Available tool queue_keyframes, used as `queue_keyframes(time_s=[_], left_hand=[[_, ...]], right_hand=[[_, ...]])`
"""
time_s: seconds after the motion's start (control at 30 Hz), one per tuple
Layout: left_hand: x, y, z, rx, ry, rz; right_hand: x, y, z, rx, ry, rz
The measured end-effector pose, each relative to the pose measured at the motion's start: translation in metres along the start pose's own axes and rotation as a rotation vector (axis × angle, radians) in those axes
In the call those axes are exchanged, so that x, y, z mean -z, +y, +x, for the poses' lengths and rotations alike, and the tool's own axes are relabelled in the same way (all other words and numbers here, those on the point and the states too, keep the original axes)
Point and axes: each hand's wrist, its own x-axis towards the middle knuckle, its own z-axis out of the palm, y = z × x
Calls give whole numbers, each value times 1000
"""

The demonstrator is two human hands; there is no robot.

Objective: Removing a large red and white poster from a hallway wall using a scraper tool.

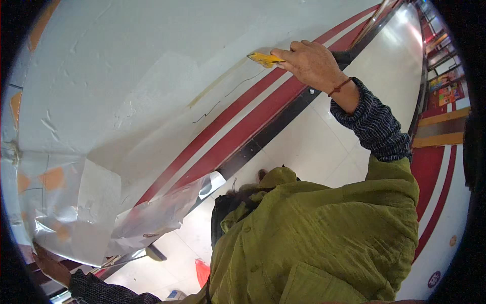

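My right hand [311, 62] grips a yellow scraper [265, 59], its worn edge against or very near the pale wall [152, 45]. A tan streak [216, 83] runs down the wall from the scraper's tip. My left hand [49, 264], at the lower left edge, is at the rim of a clear plastic film [64, 235] that hangs loose over the wall's lower part; how its fingers hold the film cannot be told. The film's curled end [212, 184] crosses the red and white striped band [243, 110].
A black skirting [254, 146] borders the striped band above the tiled floor [315, 133]. A red plastic bag [203, 271] lies on the floor near my body. Orange patches [52, 178] show through the film. Another striped wall [429, 178] with wooden strips stands at the right.
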Motion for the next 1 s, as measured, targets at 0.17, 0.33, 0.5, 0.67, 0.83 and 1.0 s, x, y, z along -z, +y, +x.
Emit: queue_keyframes(time_s=[0.17, 0.33, 0.5, 0.67, 0.83, 1.0], left_hand=[[-22, 23, -12, -104, 38, 179], [-15, 19, -9, -176, -5, 160], [-24, 46, -18, 61, 87, -17], [-1, 4, -4, -129, 6, 198], [-13, 17, -12, -192, -47, 220], [-13, 2, -10, -234, 59, 379]], right_hand=[[0, 4, 0, 33, 6, -30], [5, 3, 3, 89, 42, -57], [5, -1, 11, 125, 52, -61], [10, -21, 17, 161, 24, -60], [8, 2, 6, 49, 18, -16], [8, -12, 16, 141, 79, 13]])
